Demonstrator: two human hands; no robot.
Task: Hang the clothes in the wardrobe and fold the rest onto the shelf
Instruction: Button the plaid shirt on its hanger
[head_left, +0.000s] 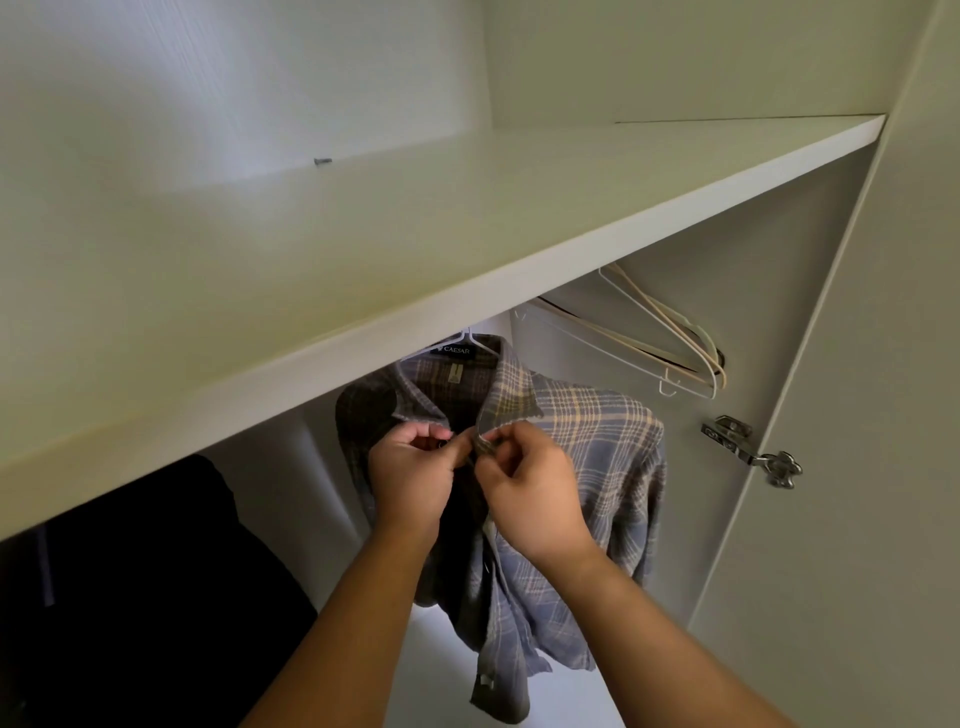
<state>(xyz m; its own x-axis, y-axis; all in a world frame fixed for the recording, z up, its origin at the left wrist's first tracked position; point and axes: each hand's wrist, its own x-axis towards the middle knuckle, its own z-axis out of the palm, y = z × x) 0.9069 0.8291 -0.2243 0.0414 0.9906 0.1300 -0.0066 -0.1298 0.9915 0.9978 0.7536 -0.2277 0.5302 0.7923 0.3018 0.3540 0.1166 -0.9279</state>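
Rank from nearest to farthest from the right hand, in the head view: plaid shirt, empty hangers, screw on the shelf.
1. plaid shirt: pinched by the right hand, centre.
2. empty hangers: up to the right.
3. screw: far upper left, on the shelf.

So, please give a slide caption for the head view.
Left hand and right hand pinch the front of the plaid shirt hanging under the shelf.

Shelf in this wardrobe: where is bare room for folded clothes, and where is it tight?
The shelf is bare front edge to back wall, except a small screw at left rear. Below, room lies right of the plaid shirt, under the empty hangers. Crowded at the collar, where the left hand and right hand pinch the shirt.
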